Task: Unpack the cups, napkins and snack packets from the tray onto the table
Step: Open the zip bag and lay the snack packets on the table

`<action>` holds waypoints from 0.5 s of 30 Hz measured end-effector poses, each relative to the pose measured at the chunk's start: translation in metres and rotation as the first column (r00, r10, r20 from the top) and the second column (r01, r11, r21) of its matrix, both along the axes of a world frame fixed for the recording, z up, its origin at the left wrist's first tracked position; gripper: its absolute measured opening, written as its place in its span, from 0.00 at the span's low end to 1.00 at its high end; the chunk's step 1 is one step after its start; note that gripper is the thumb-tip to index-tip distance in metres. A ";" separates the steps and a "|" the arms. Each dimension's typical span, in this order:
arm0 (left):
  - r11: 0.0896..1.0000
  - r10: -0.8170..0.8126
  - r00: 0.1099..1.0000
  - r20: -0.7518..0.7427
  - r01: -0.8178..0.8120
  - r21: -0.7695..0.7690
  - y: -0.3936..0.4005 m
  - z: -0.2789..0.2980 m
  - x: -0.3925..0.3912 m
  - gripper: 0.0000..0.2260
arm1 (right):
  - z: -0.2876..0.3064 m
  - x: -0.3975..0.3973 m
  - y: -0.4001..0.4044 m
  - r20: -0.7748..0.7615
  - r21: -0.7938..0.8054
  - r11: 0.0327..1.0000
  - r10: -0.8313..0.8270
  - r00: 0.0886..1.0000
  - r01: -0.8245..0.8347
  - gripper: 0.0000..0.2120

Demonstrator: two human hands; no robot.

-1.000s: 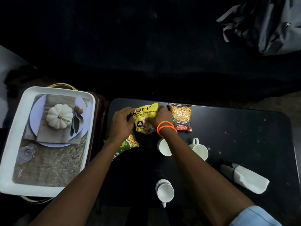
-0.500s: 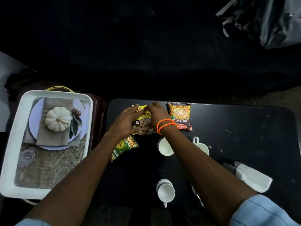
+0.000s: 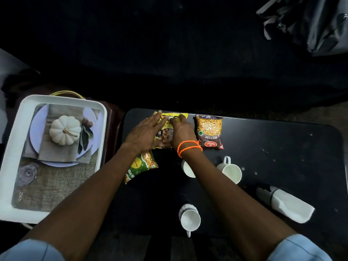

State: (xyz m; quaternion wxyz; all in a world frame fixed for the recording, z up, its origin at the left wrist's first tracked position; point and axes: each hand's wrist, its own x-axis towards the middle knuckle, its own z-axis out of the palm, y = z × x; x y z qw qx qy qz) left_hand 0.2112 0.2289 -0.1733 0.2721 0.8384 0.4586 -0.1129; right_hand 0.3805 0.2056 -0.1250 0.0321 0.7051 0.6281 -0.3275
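Observation:
A yellow snack packet [image 3: 167,134] lies flat at the far edge of the black table [image 3: 282,147]. My left hand [image 3: 145,132] rests on its left side with straight fingers. My right hand [image 3: 181,130], with orange bands at the wrist, presses its right side, fingertips on the packet's top. A maroon mixture packet [image 3: 209,131] lies just right of it. A green packet [image 3: 141,167] sits under my left forearm. Three white cups stand on the table: one [image 3: 187,169] partly hidden by my right arm, one [image 3: 230,171] beside it, one [image 3: 189,218] nearer me. A white rolled napkin [image 3: 290,206] lies at right.
The white tray [image 3: 11,157] sits on a stand left of the table; its inside shows a printed picture of a plate, cloth and white pumpkin. A grey bag [image 3: 310,21] lies at the top right. Dark floor lies beyond the table.
Both hands have moved the yellow packet toward the table's far edge and laid it flat. My left hand's fingers have straightened out over it.

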 end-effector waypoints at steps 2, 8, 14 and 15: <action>1.000 0.000 1.000 0.007 0.000 -0.013 0.000 0.000 0.000 0.51 | 0.000 -0.001 -0.002 0.002 0.022 1.000 -0.006 1.000 0.006 0.35; 0.993 0.047 0.998 0.045 -0.042 -0.107 0.001 0.022 0.001 0.63 | 0.017 -0.011 -0.008 0.009 0.083 0.995 -0.047 0.999 0.046 0.35; 0.829 0.546 0.794 0.267 -0.558 -0.033 -0.057 0.041 -0.019 0.41 | 0.031 -0.064 -0.047 -0.196 0.080 0.966 -0.225 0.955 0.244 0.19; 0.781 0.613 0.757 0.227 -0.625 -0.025 -0.073 0.040 -0.023 0.35 | 0.029 -0.072 -0.055 -0.207 -0.004 0.962 -0.268 0.941 0.273 0.20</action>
